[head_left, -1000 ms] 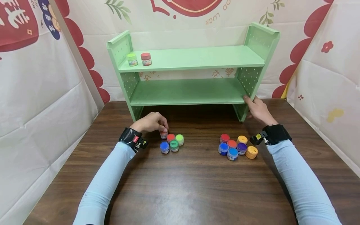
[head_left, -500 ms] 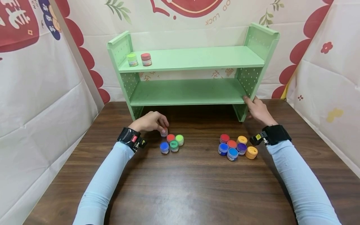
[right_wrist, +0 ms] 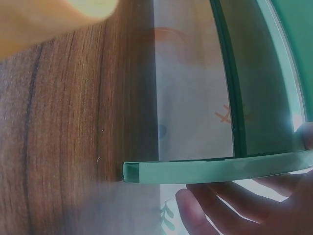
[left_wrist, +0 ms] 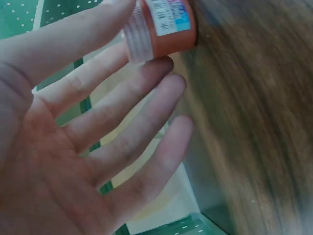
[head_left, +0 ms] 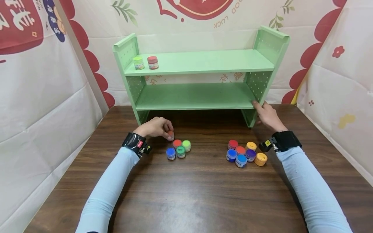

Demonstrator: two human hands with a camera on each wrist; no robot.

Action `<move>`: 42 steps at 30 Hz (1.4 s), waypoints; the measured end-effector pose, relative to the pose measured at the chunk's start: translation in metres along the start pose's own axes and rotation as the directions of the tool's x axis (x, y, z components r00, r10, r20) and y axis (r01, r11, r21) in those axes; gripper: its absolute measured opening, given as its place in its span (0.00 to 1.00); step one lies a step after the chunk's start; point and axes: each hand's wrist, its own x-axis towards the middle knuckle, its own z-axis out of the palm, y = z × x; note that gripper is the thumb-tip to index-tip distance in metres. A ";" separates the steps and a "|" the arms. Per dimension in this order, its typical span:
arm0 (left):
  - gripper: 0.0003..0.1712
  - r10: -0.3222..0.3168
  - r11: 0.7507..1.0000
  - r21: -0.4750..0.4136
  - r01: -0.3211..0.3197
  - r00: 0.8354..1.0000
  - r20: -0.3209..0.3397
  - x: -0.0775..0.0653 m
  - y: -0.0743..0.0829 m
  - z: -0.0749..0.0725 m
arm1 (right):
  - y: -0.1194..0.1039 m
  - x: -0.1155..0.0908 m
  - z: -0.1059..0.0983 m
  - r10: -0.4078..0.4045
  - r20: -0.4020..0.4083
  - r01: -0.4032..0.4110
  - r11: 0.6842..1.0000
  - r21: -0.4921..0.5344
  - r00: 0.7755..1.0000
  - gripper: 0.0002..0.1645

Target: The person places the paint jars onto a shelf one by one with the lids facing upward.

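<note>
Hands well apart over a home-sized still life: a person's left hand (head_left: 158, 127) pinches an orange jar (head_left: 171, 136) by its lid, between thumb and fingertips, just behind four jars (head_left: 181, 150) on the bench (head_left: 186, 194); from here I cannot tell whether its base clears the wood. The right hand (head_left: 267, 116) grips the right side panel of a green shelf (head_left: 192, 97), thumb inside, fingers outside. The pinch looks like the weak point: with so little of the jar held, a smooth lid could slide from the fingers and drop it. A low sideways swing could clip the neighbouring red lid and scatter the group. A tug from the right hand might jolt the shelf and upset the light-green jar (head_left: 139, 63) and red jar (head_left: 152, 63) near the upper board's left end. Seven more jars (head_left: 241, 160) crowd the bench near the right forearm, where a dragging sleeve (head_left: 309, 184) could topple them. The bench is dark, wood-grained and shiny in front; behind and along both sides hangs white cloth (head_left: 55, 129) printed with red scallops, leaves and lettering.
</note>
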 end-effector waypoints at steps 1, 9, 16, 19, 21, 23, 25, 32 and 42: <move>0.21 -0.004 1.000 0.000 0.004 1.000 -0.001 0.000 0.000 0.001 | 0.000 0.000 0.000 0.001 -0.003 -0.001 1.000 -0.001 1.000 0.49; 0.19 -0.007 1.000 0.021 0.007 1.000 0.000 0.002 -0.001 0.000 | 0.001 0.000 0.001 -0.002 -0.007 0.002 1.000 -0.004 1.000 0.50; 0.14 0.041 0.999 0.010 -0.042 0.999 0.018 0.001 -0.003 0.000 | 0.002 0.000 0.001 -0.001 -0.008 0.001 1.000 -0.010 1.000 0.50; 0.13 0.054 0.998 0.012 -0.054 0.998 0.018 0.000 -0.003 0.000 | 0.002 0.000 0.001 -0.002 -0.003 0.002 1.000 -0.006 1.000 0.50; 0.13 0.057 0.998 0.015 -0.057 0.998 0.013 0.000 -0.003 0.000 | 0.002 0.000 0.001 -0.004 -0.002 0.004 1.000 -0.005 1.000 0.50; 0.13 0.057 0.998 0.014 -0.057 0.998 0.005 0.000 -0.002 -0.001 | 0.002 0.000 0.000 -0.004 -0.003 0.004 1.000 -0.004 1.000 0.50; 0.14 0.057 0.998 0.012 -0.057 0.998 -0.010 0.000 -0.002 -0.001 | 0.001 0.000 0.000 -0.004 -0.007 0.004 1.000 -0.004 1.000 0.50; 0.17 0.085 0.996 -0.002 -0.085 0.993 -0.082 -0.002 -0.001 -0.004 | -0.001 0.000 0.001 -0.007 -0.005 0.007 1.000 -0.008 1.000 0.51; 0.16 0.137 0.985 -0.061 -0.160 0.950 -0.280 -0.011 0.013 -0.022 | 0.000 0.000 0.000 -0.005 -0.002 0.005 1.000 -0.007 1.000 0.50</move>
